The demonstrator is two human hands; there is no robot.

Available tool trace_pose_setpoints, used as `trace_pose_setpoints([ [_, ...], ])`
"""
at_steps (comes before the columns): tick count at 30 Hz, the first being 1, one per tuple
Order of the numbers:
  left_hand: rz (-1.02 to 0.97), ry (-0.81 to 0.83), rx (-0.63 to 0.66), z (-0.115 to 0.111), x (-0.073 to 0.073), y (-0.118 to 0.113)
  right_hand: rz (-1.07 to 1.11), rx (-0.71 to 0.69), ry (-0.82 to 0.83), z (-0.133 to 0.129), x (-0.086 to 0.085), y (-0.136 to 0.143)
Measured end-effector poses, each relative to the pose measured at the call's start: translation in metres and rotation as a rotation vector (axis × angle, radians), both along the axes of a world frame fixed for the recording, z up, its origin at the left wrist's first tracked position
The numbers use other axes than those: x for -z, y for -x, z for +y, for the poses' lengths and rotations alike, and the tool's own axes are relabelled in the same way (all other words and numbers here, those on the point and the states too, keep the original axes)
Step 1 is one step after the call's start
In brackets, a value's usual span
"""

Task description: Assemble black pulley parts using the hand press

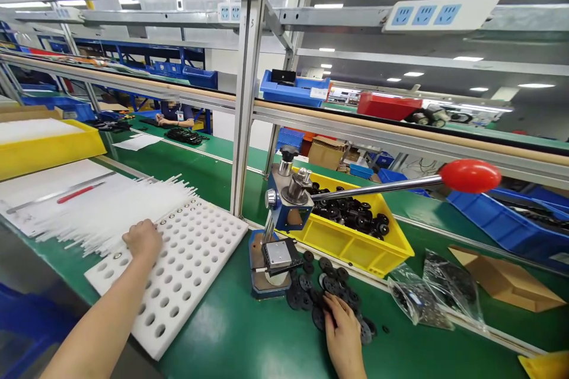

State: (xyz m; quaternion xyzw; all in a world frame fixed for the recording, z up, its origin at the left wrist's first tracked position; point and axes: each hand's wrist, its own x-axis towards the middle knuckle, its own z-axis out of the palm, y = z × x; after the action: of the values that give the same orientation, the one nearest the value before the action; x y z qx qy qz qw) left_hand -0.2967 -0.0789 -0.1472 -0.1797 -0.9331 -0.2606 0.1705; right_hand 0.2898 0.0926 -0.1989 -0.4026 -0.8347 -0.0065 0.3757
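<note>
**Right hand (343,328) in the discs (329,283), left hand (143,240) over the tray (201,291)**

The right hand's fingers lie close together, tips among the black discs; whether they pinch one cannot be told. The left hand is loosely curled over the tray's far-left part, its fingertips hidden, so I cannot say if it holds anything.

The discs lie loose on the green bench (231,331), just beside the press (284,183). They look light, stiff and rather smooth, probably plastic; the rim seems the best place to grasp. The tray looks like light, soft foam, best taken by its edges.

Counts: one tray, with rows of round holes and several metal rings along its far edge; one press, with one red knob (471,176). The discs overlap too much to count, but well over ten show. Beyond the press stands one yellow bin (355,249) of black parts (342,210). To the right lie two clear bags, one (453,287) beside the other (413,302). Left of the tray, uncountable white rods (115,207) and one red-handled tool (75,194).
</note>
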Motion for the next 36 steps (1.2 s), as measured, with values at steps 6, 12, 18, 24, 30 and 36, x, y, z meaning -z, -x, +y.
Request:
trace_pose_setpoints([
  [6, 0.096, -0.191, 0.014, 0.002, -0.008, -0.003, 0.071, -0.016, 0.028, 0.001, -0.004, 0.004],
  [12, 0.191, -0.239, 0.146, -0.004, -0.02, -0.015, 0.352, 0.082, 0.136, -0.021, -0.023, 0.007],
  [18, 0.084, -0.212, 0.098, -0.013, -0.039, 0.009, 0.58, 0.1, 0.466, -0.055, -0.02, 0.012],
  [24, -0.035, -0.117, 0.076, -0.012, -0.062, 0.035, 0.537, 0.021, 0.436, -0.059, -0.015, 0.014],
  [30, -0.021, -0.019, 0.107, -0.006, -0.078, 0.04, 0.552, 0.028, 0.422, -0.061, -0.024, 0.016],
  [36, -0.034, -0.037, 0.084, -0.007, -0.078, 0.042, 0.577, 0.026, 0.44, -0.062, -0.027, 0.016],
])
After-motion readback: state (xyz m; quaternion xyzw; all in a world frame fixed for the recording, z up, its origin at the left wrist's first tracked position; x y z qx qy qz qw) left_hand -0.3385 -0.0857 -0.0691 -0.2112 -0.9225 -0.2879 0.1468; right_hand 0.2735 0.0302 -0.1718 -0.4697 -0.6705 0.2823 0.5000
